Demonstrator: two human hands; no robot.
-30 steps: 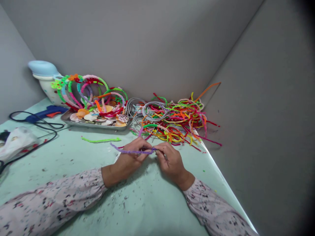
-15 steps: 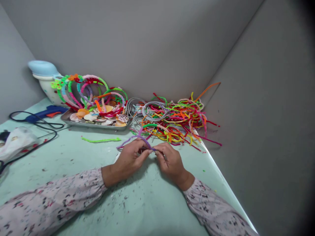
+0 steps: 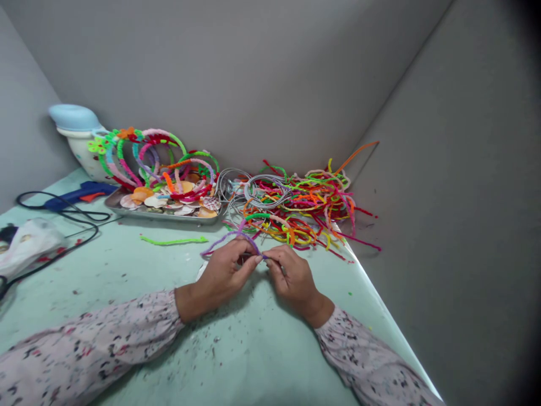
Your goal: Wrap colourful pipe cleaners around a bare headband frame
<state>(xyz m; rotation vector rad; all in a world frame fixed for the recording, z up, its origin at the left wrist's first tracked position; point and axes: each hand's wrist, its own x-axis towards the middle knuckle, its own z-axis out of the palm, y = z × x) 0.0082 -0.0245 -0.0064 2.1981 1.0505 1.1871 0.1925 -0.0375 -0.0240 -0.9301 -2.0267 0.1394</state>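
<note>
The head view takes in a mint-green desk (image 3: pixel 270 355), its far edge set against a grey wall (image 3: pixel 236 67). Along that edge, towards the right edge, spreads a tangle of pipe cleaners (image 3: pixel 313 194); left of it, a metal tray (image 3: pixel 169 217) carries wrapped hoops (image 3: pixel 154 138) and seashells (image 3: pixel 141 195). Mid-desk, the left hand (image 3: pixel 226 270) and right hand (image 3: pixel 296 276) nearly meet, thumb and fingertips of each pinching a purple pipe cleaner (image 3: pixel 253 242) that bows out beyond the left knuckles. A multicoloured band (image 3: pixel 257 216) arcs just past the fingers; whether it joins the held strand, I cannot tell. A lime strip (image 3: pixel 173 242) lies nearer the left edge. The step in hand seems to be twisting or winding; continuing would call for a steady left pinch while the right fingertips turn the strand.
</note>
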